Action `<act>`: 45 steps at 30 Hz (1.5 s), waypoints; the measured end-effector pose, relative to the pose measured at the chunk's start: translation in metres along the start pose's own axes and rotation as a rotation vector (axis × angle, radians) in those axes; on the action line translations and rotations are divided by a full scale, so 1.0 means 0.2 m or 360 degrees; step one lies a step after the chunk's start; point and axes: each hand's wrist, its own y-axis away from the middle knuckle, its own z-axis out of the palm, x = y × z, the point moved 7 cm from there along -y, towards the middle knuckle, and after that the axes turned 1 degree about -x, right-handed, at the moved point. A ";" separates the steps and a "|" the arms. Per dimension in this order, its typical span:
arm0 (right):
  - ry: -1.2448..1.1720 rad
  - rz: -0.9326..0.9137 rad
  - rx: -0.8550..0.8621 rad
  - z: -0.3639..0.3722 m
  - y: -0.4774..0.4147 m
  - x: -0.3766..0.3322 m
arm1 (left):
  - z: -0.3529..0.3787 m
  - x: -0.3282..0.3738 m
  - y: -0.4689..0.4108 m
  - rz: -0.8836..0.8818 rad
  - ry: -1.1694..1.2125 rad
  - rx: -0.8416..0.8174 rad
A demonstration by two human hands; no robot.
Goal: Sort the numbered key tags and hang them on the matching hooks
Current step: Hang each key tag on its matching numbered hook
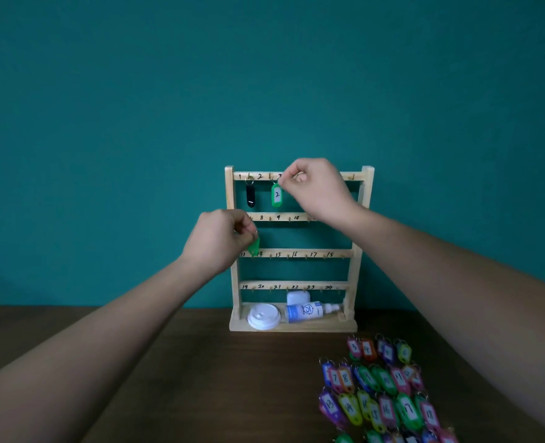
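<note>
Fingers point(288, 174) of the right hand point(317, 190) bunched in a tight pinch at the ring of green tag 2 point(276, 195), top rail, by the hook marked 2. The pinch is up at the ring, so the tag body hangs free below and the ring can be steered onto the peg.

Left hand point(221, 239) curled too, thumb and fingertips nipping the ring end of a second green tag point(254, 246). It dangles just off the rack's left post, between the second and third rails. Number faces away, not readable; probably held ready for the next hang.

Table point(201, 362): dark wood, teal wall behind.

Rack point(229, 193): pale wood, at the table's back edge, four numbered rails over a base tray.

Loose tags point(383, 391): many colours, laid in rows in number order at the table's front right, close to the right arm.

Spray bottle point(309, 311) lying in the base tray; white lid point(264, 316) at its left end; small white box point(297, 297) behind.

Black tag point(250, 196) hangs on the first hook, top left corner of the rack.

Judgement: early stage, nearly all hooks bare.
</note>
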 end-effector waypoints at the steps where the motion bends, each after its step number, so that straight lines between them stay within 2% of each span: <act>1: 0.0022 0.0001 0.0015 0.01 -0.02 -0.01 | -0.02 0.00 -0.02 0.0006 -0.0009 0.0013; 13: 0.0361 0.0139 0.0011 0.08 -0.18 -0.02 | -0.19 0.14 -0.24 0.0091 -0.0071 0.0146; 18: 0.0546 0.0162 0.0036 0.08 -0.19 -0.01 | -0.25 0.17 -0.36 -0.0017 0.0082 0.0254; 21: 0.0703 0.0105 0.0088 0.07 -0.16 -0.02 | -0.23 0.19 -0.42 -0.0069 0.0097 0.0212; 32: 0.0485 -0.0135 0.0062 -0.03 0.04 0.00 | -0.13 0.16 -0.48 -0.0227 0.0021 0.0074; 37: 0.0419 -0.0146 0.0071 -0.06 0.20 0.08 | -0.14 0.17 -0.46 -0.0084 -0.0047 0.0269; 42: 0.0448 -0.0132 -0.0035 -0.05 0.38 0.28 | -0.16 0.25 -0.29 0.0083 0.0233 0.0550; 45: 0.0484 -0.0020 -0.0259 -0.02 0.50 0.45 | -0.06 0.31 -0.17 0.0081 0.0463 0.0416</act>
